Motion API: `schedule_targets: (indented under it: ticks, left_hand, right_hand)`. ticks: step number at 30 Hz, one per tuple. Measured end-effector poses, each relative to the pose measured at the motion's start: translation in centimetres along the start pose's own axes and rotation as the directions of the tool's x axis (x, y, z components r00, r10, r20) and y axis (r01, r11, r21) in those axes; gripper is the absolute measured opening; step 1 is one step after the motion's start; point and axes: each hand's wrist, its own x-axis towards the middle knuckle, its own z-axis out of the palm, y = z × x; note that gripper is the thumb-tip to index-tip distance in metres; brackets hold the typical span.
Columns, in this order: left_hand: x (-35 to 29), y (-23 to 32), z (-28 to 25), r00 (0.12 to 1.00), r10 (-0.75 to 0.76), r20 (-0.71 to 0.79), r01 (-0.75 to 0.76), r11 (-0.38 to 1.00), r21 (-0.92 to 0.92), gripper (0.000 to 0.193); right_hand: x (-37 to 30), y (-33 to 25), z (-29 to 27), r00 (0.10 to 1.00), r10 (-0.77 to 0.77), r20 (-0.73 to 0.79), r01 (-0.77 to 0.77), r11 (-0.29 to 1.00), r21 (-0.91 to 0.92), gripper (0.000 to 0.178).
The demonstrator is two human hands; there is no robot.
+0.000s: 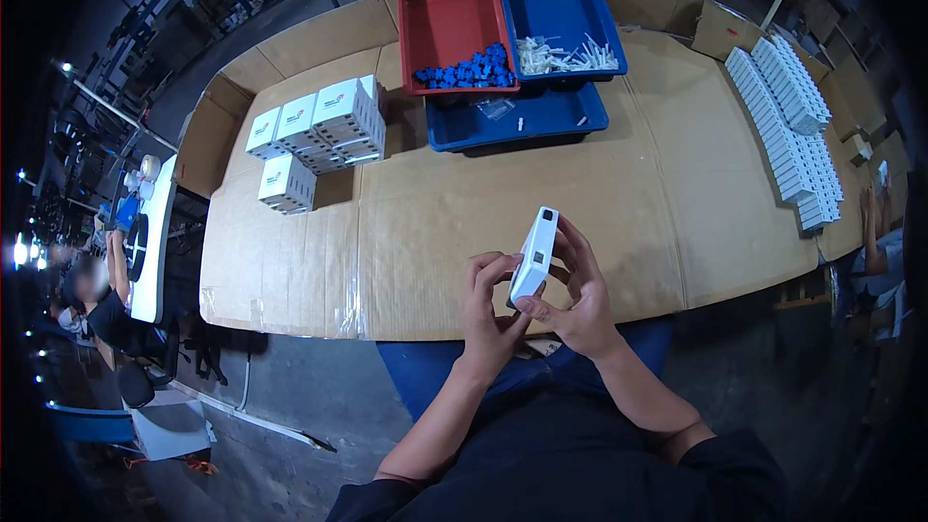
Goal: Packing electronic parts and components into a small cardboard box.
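Observation:
A slim white plastic housing (535, 256) is held up at a tilt over the table's near edge. Two small dark square openings show on its narrow side. My left hand (491, 314) grips its lower left side with bent fingers and thumb. On the other side, my right hand (586, 307) wraps round it, the thumb at its lower end and the fingers behind. The palms and the housing's far face are hidden.
White block-shaped units stand stacked on the cardboard-covered table (435, 232) at left (333, 116), with long rows of similar units (788, 135) at right. A red tray (454, 24) holds blue pieces; a blue tray (556, 14) holds white sticks, above another blue tray (517, 135). People sit at both sides.

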Motion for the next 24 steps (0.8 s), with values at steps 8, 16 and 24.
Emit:
schedule_targets:
  ticks: [8,16,24]
  left_hand:
    - [-0.8,-1.8,2.1,0.914,-0.301,0.273,0.264,0.951,0.162,0.071]
    - [-1.1,-4.6,6.3,0.898,-0.312,0.310,0.279,0.949,0.147,0.053]
    - [-0.2,-5.4,11.6,0.882,-0.233,0.409,0.160,0.966,0.204,0.041]
  right_hand:
    - [2.0,3.6,-10.1,0.996,0.084,0.003,-0.079,0.948,-0.307,0.110]
    - [1.7,5.4,-31.7,0.815,-0.169,-0.554,-0.137,0.873,-0.468,0.097]
    - [5.1,0.4,-58.4,0.379,-0.557,-0.739,-0.405,0.618,-0.674,0.109]
